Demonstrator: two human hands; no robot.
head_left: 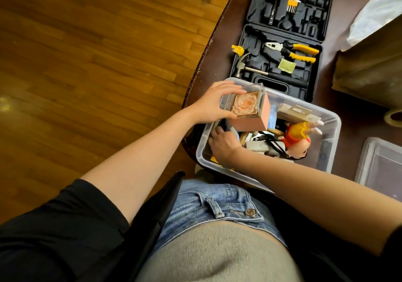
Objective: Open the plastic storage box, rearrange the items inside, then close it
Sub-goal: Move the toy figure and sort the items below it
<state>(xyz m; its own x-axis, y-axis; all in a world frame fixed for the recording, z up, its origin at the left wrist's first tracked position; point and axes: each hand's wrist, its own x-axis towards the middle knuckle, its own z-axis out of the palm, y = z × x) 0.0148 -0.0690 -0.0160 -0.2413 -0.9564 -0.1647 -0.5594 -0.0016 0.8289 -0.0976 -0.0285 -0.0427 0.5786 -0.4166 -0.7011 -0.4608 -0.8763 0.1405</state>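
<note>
Clear plastic storage box (332, 151) open, cluttered; lid (382, 164) lying right.

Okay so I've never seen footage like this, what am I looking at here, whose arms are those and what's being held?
No machine here: a person wears a camera on the head, looking down, so you see their own arms and lap. The left hand holds a clear cube with a peach rose on a pink base, above the clear plastic storage box. The right hand reaches down among the box's contents, which include a yellow and orange toy figure; what it grips, if anything, is hidden. The box's lid lies to the right. Behind the box, on the dark table, an open black tool case shows pliers and a hammer.
</note>
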